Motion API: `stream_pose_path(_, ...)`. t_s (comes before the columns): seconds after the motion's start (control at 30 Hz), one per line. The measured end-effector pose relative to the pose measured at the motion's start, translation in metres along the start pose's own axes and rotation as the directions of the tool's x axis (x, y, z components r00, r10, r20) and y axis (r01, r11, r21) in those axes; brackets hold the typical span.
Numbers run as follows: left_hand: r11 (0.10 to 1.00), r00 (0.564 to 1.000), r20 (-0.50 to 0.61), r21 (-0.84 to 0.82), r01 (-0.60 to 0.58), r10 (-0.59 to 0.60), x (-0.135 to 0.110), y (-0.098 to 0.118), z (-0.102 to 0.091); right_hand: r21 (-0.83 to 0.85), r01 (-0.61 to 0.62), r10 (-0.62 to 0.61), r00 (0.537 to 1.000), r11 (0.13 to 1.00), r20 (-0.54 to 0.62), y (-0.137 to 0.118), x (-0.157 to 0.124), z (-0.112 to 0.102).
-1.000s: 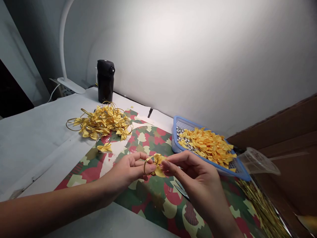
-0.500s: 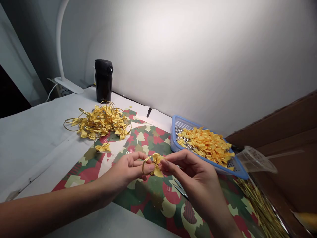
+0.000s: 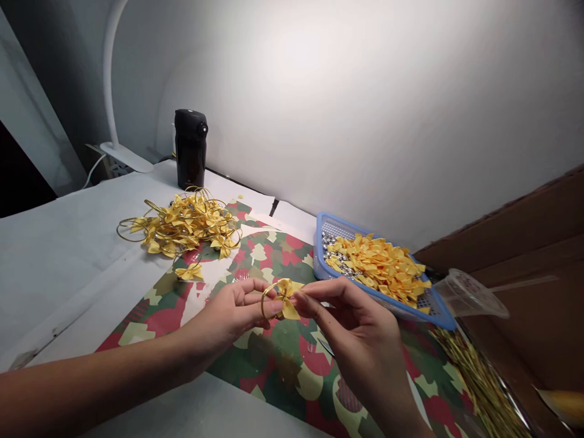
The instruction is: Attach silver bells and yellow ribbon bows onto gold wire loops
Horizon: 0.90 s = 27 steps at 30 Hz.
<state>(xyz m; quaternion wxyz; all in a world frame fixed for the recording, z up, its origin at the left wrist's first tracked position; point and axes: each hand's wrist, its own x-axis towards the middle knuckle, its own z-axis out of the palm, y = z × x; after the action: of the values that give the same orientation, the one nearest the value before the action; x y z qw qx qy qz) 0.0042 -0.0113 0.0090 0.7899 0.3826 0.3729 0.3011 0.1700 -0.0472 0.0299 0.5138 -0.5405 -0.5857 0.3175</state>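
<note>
Patterned paper (image 3: 269, 353) below — both hands (image 3: 232, 310) (image 3: 362, 328) pinch a bow (image 3: 290, 309) — bottle (image 3: 190, 149) mark illegible.

Left grip (image 3: 233, 312) and right grip (image 3: 367, 325) pinch close together.

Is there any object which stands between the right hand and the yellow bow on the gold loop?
Nothing visible stands between them: the thumb and finger of the right hand meet the right edge of the yellow bow. The left hand pinches the gold loop from the opposite side.
</note>
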Motion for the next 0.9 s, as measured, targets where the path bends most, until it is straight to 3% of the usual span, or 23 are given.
stream_pose_path(0.27,1.0,0.999,-0.03,0.009,-0.012,0.013,0.002,-0.001,-0.001,-0.028,-0.094,0.096,0.99,0.995,0.106,-0.004,0.005,-0.007)
stream_pose_path(0.5,0.998,0.999,-0.049,0.068,-0.013,0.017,0.003,-0.003,-0.003,-0.191,0.007,0.036,0.975,0.982,0.219,-0.007,0.006,-0.016)
stream_pose_path(0.67,0.998,0.998,-0.057,0.062,0.003,0.001,0.002,-0.001,-0.002,-0.245,0.091,-0.041,0.979,0.965,0.201,-0.009,0.005,-0.015)
stream_pose_path(0.9,0.998,0.998,-0.069,0.06,-0.001,0.005,0.002,-0.001,-0.002,-0.232,0.082,-0.036,0.979,0.969,0.2,-0.009,0.005,-0.016)
